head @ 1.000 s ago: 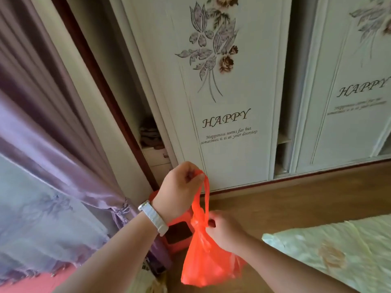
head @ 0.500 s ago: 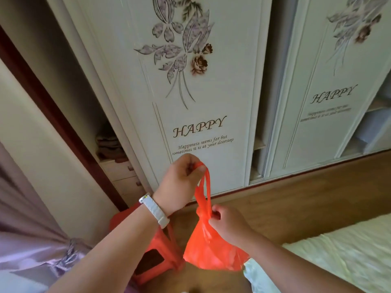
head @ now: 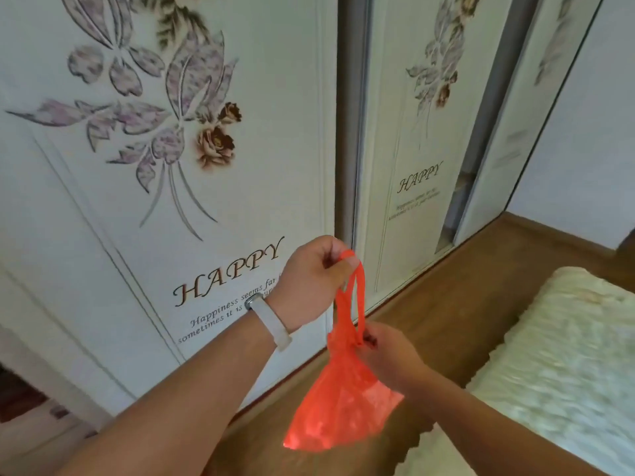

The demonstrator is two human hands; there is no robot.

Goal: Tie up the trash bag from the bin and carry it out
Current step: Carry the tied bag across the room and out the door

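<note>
A small orange-red plastic trash bag hangs in the air in front of me, its two thin handles pulled straight up. My left hand, with a white wristband, is closed around the top loops of the handles. Lower and to the right, my right hand pinches the bag's gathered neck where the handles meet the body. The bag's body bulges below both hands. No bin is in view.
White sliding wardrobe doors with flower prints and "HAPPY" lettering fill the view ahead. A strip of wooden floor runs along them. A pale cream bed cover lies at the right.
The view has swung to the right: the curtain and the red stool have left the frame. Both hands keep the same hold on the bag, left above right.
</note>
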